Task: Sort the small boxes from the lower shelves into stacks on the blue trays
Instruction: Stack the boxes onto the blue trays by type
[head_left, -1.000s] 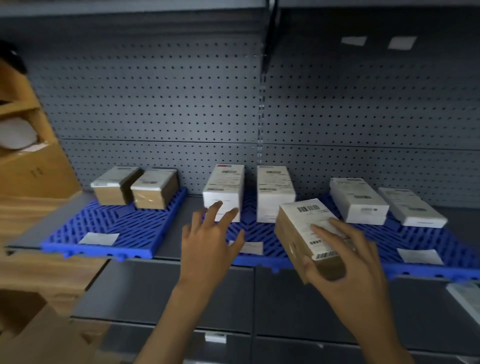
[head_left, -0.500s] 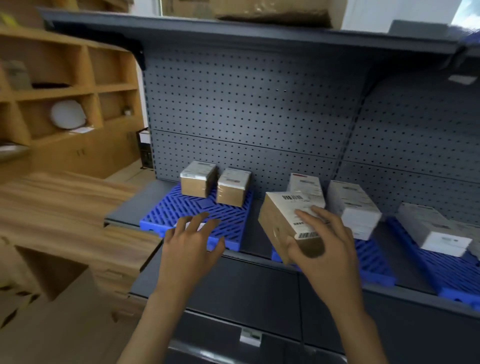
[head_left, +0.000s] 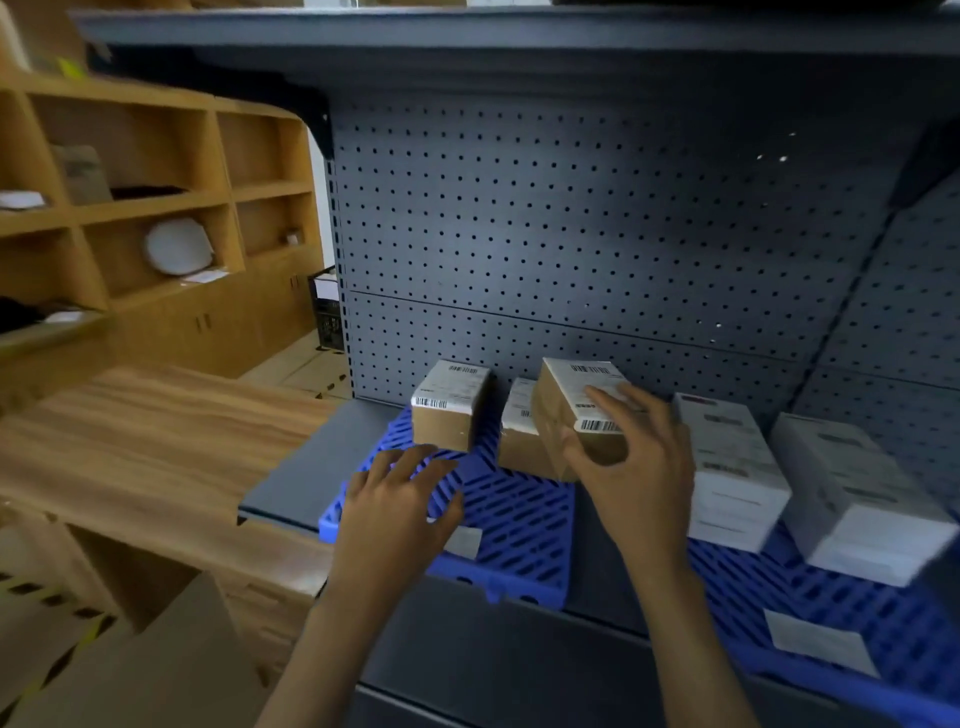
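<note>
The right hand (head_left: 644, 467) grips a brown box (head_left: 561, 415), fingers curled over its labelled top and thumb on the near side. It holds the box in the air above the back of the left tray (head_left: 519, 519). The left hand (head_left: 400, 504) holds nothing. Its fingers are spread and relaxed, low over the tray's front, though whether they touch it cannot be told.

Two boxes of the same brown kind already sit at the back of that tray. The first box (head_left: 449, 410) stands free, and the second box (head_left: 514, 447) is partly hidden behind the carried one. They stand side by side, not stacked.

On the right tray (head_left: 831, 608), two white boxes (head_left: 727, 467) also lie next to each other in a single layer.

So the sorting by kind looks under way, brown to the left and white to the right, but no stack has been built yet. The carried box still needs a place, probably on or beside its brown fellows. The lower shelves are out of sight, so how many boxes remain cannot be judged.
</note>
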